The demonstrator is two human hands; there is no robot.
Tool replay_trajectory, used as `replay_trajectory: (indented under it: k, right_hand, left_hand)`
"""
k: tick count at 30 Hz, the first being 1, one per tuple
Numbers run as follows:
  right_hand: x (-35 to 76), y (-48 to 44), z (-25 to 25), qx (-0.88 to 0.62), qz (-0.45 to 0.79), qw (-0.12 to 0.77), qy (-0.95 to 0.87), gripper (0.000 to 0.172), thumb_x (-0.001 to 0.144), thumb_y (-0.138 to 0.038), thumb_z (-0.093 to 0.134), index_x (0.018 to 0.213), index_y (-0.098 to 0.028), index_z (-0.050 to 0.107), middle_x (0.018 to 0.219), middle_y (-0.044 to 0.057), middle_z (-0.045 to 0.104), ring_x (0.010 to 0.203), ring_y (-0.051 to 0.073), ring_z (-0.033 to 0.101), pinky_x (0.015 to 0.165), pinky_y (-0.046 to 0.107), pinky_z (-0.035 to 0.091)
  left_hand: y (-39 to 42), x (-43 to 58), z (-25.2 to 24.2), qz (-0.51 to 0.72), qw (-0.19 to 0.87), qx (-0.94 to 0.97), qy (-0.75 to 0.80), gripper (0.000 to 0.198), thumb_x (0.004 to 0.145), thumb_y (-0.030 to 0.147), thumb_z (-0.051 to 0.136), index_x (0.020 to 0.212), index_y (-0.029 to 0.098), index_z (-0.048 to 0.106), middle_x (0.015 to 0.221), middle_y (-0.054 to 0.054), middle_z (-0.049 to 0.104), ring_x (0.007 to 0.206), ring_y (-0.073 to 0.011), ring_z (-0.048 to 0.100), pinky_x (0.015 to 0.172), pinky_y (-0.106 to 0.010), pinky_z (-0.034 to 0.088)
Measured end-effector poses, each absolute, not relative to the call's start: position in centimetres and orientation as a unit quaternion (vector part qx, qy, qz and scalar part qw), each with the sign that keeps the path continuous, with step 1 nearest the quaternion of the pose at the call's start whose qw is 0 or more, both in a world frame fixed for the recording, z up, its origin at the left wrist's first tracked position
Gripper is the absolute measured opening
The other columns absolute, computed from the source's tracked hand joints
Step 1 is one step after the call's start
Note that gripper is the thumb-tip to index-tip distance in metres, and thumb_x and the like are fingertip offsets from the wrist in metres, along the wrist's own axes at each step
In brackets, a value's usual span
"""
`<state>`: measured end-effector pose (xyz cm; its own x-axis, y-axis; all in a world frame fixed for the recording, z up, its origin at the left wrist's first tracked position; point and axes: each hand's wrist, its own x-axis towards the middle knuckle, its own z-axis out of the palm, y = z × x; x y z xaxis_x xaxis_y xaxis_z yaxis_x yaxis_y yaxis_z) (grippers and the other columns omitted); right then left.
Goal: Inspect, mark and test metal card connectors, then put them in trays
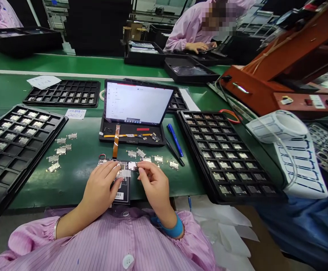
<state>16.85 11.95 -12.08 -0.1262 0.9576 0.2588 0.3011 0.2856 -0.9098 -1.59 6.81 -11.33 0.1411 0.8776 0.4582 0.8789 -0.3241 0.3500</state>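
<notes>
Trays of black moulded plastic, divided into square pockets, ring the green worktop [79, 169]. The right tray [226, 154] carries a small silvery metal module in nearly every pocket. The left tray [14, 150] is filled only in its far rows, the near pockets bare. A far tray [64, 93] beyond a slip of white paper holds a scattering of the same parts.

Loose modules [59, 150] lie flat on the worktop just beside the left tray, and a second loose row [152, 158] sits in front of a black cradle [131, 133]. That cradle props up a lit tablet screen [137, 102], tilted back, with an orange flat ribbon cable [115, 141] running down from it to a small circuit board [121, 175] at the worktop's near edge.

The left hand [102, 186] rests on that board, fingers curled down over it, pressing rather than pinching. The right hand [154, 182] has its grip closed to a fine pinch, thumb and forefinger on one shiny rectangular module [132, 166] held at the board's upper right corner, touching it.

A blue pen [175, 139] and a thin black tool lie between cradle and right tray. A white roll of peel-off labels [282, 126] trails its strip off to the right, below a red-brown machine [279, 71].
</notes>
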Motion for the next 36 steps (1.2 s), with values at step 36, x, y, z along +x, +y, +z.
replay_trajectory:
  k: [36]
  right_hand:
    - [16.53,11.79,-11.33,-0.501,0.403,0.440,-0.627,0.013,0.090,-0.030,0.057,0.091,-0.021,0.067,0.086,0.005,0.068,0.066,0.015,0.061,0.058,0.029,0.050]
  left_hand:
    - [6.86,-1.70,-10.75,-0.305,-0.018,-0.749,-0.588,0.025,0.095,0.022,0.053,0.118,0.018,0.061,0.123,-0.010,0.068,0.116,-0.0270,0.061,0.098,-0.047,0.050]
